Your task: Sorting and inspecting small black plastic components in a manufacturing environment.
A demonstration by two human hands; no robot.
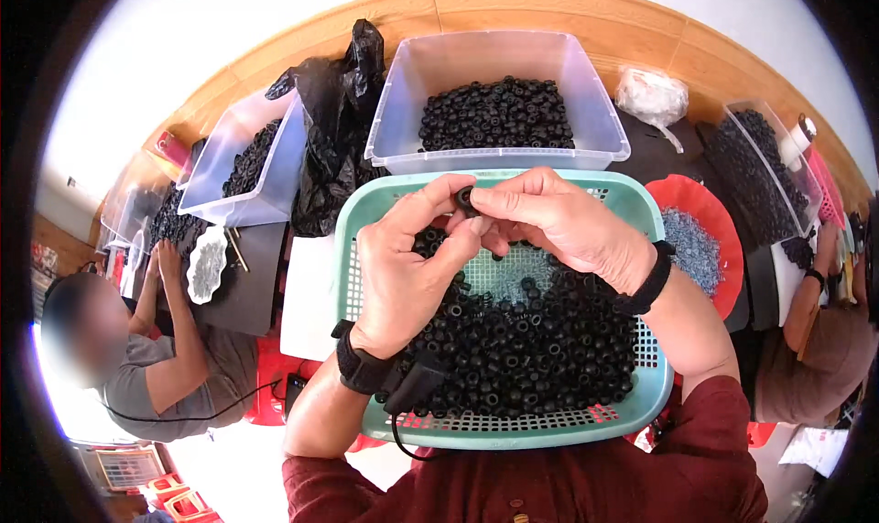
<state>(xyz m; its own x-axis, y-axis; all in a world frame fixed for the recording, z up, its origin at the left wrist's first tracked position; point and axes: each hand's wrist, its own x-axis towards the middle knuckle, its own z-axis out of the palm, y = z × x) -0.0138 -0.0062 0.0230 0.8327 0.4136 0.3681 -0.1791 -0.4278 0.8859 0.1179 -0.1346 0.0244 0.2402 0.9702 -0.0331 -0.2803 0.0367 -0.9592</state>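
Observation:
A small black ring-shaped part [465, 201] is pinched between my two hands above the basket. My left hand [412, 257] grips it from the left, with thumb and index finger curved round it. The thumb and fingers of my right hand [572, 219] close on it from the other side, and its far edge is partly hidden by fingers. Below, a pale green perforated basket [513, 439] holds a heap of similar black rings [531, 349]. Some blue-grey bits [520, 280] show among them near the basket's middle.
Behind the basket stands a clear bin [394, 129] of black rings, with a black plastic bag [330, 147] on its left. A red scalloped tray [730, 271] of blue-grey bits sits to the right. Co-workers sit at the left [174, 367] and right [810, 340].

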